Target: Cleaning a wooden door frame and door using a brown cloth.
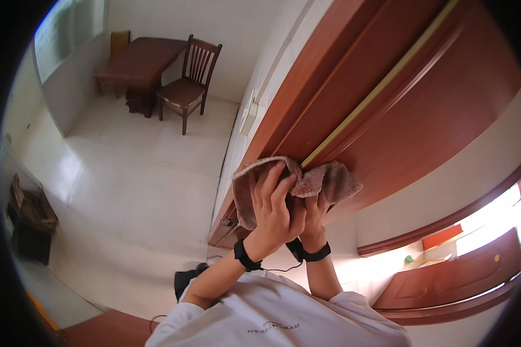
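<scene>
A brownish-pink terry cloth lies against the edge of a reddish-brown wooden door frame. My left hand is spread over the cloth's left part and presses it to the wood, its fingers bent and apart. Beside it on the right, my right hand has its fingers under a fold of the cloth, partly hidden by it; I cannot tell how tightly it grips. A yellow strip runs along the wood down to the cloth. Both wrists wear black bands, with a thin dark cable near them.
A wall switch is left of the frame. Farther off stand a dark wooden chair and a table on the pale tiled floor. A box with wooden pieces is at the far left. Another reddish-brown door shows at lower right.
</scene>
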A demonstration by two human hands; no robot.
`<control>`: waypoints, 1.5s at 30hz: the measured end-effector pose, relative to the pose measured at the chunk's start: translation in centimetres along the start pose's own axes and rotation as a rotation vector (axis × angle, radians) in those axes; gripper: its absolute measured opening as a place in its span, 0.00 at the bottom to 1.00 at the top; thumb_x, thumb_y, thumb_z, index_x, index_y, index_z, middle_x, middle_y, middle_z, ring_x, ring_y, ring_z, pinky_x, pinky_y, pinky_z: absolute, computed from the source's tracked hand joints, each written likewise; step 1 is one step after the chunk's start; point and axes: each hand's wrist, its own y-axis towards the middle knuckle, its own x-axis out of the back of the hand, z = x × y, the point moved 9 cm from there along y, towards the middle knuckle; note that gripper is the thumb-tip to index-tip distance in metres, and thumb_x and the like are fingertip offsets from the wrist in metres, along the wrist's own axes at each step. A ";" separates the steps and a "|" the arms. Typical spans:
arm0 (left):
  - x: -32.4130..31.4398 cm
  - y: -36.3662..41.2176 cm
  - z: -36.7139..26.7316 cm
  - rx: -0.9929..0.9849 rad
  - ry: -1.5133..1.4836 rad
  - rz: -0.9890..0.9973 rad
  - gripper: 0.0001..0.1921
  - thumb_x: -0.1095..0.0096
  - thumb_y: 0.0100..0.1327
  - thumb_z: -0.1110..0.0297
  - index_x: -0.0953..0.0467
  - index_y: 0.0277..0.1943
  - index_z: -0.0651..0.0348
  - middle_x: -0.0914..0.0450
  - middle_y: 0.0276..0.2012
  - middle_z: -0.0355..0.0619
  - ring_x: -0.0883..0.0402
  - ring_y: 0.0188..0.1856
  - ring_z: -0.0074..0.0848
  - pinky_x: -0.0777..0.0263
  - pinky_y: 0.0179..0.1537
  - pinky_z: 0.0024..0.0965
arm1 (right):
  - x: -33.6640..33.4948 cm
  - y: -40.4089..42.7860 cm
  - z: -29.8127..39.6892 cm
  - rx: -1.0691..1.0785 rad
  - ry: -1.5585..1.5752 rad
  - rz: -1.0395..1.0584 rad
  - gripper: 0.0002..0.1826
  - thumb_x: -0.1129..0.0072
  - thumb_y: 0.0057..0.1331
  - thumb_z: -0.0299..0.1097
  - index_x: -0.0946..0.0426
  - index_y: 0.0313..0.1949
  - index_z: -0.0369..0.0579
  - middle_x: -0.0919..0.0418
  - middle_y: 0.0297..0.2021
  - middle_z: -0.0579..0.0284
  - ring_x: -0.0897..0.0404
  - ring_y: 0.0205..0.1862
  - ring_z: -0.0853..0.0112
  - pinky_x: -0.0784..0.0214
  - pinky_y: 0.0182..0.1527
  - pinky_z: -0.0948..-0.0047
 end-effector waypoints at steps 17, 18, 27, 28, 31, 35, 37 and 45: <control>-1.0 10.5 -0.1 0.137 -0.499 0.385 0.41 0.52 0.59 0.80 0.58 0.75 0.70 0.51 0.75 0.63 0.54 0.78 0.49 0.60 0.75 0.40 | 4.5 12.3 3.0 -0.019 -0.203 0.007 0.28 0.41 0.63 0.38 0.28 0.60 0.38 0.24 0.55 0.40 0.24 0.56 0.42 0.33 0.58 0.47; -0.4 9.9 -0.3 0.153 -0.493 0.389 0.41 0.52 0.60 0.79 0.59 0.75 0.71 0.51 0.75 0.62 0.56 0.78 0.47 0.62 0.75 0.39 | 5.1 11.8 3.5 -0.004 -0.183 -0.001 0.26 0.42 0.63 0.39 0.26 0.59 0.41 0.23 0.54 0.41 0.25 0.56 0.43 0.36 0.59 0.43; -0.8 3.3 3.1 0.289 -0.273 0.414 0.35 0.49 0.64 0.79 0.52 0.73 0.75 0.45 0.73 0.64 0.50 0.76 0.51 0.61 0.75 0.45 | 3.8 6.8 -0.3 -0.128 -0.219 0.351 0.22 0.43 0.62 0.46 0.21 0.53 0.53 0.21 0.51 0.50 0.22 0.52 0.52 0.33 0.54 0.45; -0.6 4.0 2.2 0.360 -0.414 0.437 0.35 0.50 0.67 0.76 0.55 0.74 0.74 0.49 0.73 0.65 0.52 0.77 0.51 0.61 0.75 0.44 | 4.0 7.3 -0.1 -0.112 -0.238 0.324 0.22 0.43 0.62 0.46 0.21 0.53 0.53 0.21 0.51 0.50 0.22 0.52 0.52 0.33 0.54 0.45; -1.3 5.9 3.0 0.355 -0.685 0.525 0.36 0.55 0.68 0.79 0.59 0.76 0.68 0.54 0.75 0.60 0.57 0.78 0.46 0.63 0.76 0.41 | 4.4 9.7 1.8 0.049 -0.414 0.328 0.25 0.42 0.62 0.48 0.22 0.57 0.55 0.23 0.55 0.51 0.23 0.54 0.53 0.35 0.57 0.44; -3.7 9.1 2.8 0.188 -0.906 0.676 0.46 0.46 0.64 0.77 0.72 0.72 0.79 0.61 0.75 0.67 0.65 0.79 0.49 0.72 0.75 0.42 | 6.2 13.3 2.1 0.110 -0.401 0.313 0.26 0.41 0.61 0.51 0.22 0.59 0.62 0.24 0.55 0.54 0.25 0.54 0.52 0.39 0.57 0.44; -3.8 12.5 0.9 0.064 -0.768 0.761 0.45 0.47 0.65 0.76 0.72 0.73 0.79 0.64 0.75 0.67 0.70 0.79 0.49 0.73 0.75 0.43 | 7.6 16.7 2.5 0.157 -0.383 0.327 0.27 0.40 0.61 0.51 0.23 0.60 0.60 0.26 0.58 0.52 0.27 0.58 0.52 0.41 0.60 0.43; -5.4 26.7 -6.6 -0.245 -0.727 0.838 0.43 0.50 0.70 0.73 0.74 0.73 0.77 0.71 0.76 0.65 0.77 0.79 0.44 0.75 0.75 0.39 | 15.5 28.2 2.6 0.364 -0.470 0.064 0.31 0.42 0.62 0.46 0.29 0.65 0.57 0.30 0.62 0.48 0.33 0.64 0.48 0.47 0.67 0.40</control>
